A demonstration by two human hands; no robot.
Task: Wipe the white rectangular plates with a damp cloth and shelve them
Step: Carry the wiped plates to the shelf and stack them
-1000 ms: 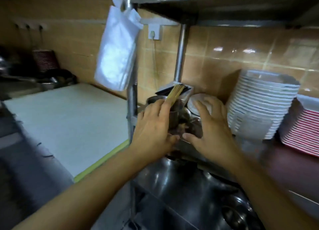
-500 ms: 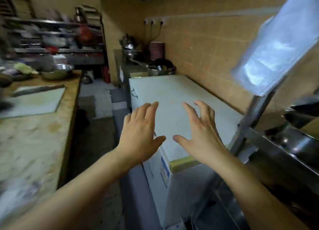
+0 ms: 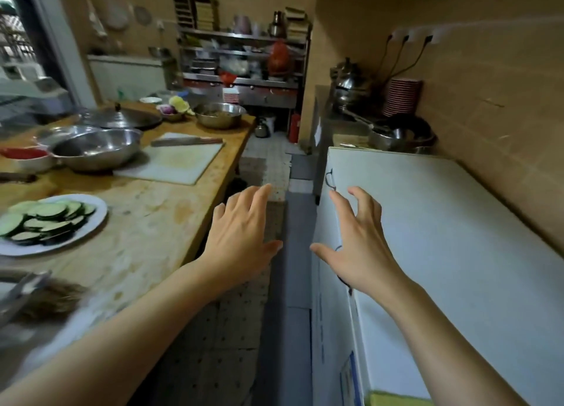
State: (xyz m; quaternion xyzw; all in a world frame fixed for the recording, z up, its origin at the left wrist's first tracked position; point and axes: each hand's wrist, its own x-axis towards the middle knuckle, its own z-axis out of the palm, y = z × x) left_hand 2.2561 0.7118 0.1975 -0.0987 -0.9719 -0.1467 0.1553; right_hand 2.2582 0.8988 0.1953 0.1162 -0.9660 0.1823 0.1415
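My left hand (image 3: 241, 238) and my right hand (image 3: 357, 241) hang in the air over the aisle floor, side by side, fingers spread and loosely bent, holding nothing. The left hand is beside the edge of the wooden worktable (image 3: 146, 222); the right hand is over the near edge of the white chest freezer (image 3: 442, 238). No white rectangular plates and no cloth are in view. A round white plate (image 3: 91, 225) with sliced cucumber lies on the worktable at the left.
The worktable carries steel bowls (image 3: 97, 149), a white cutting board (image 3: 174, 164) with a cleaver (image 3: 186, 141), and a lidded wok (image 3: 119, 117). A metal shelf rack (image 3: 244, 58) stands at the far end. Pots (image 3: 399, 134) and stacked red-rimmed bowls (image 3: 401, 97) sit beyond the freezer.
My view has swung left, away from the steel rack with stacked plates, to the kitchen aisle. Both hands left the items on that rack and now hover empty.
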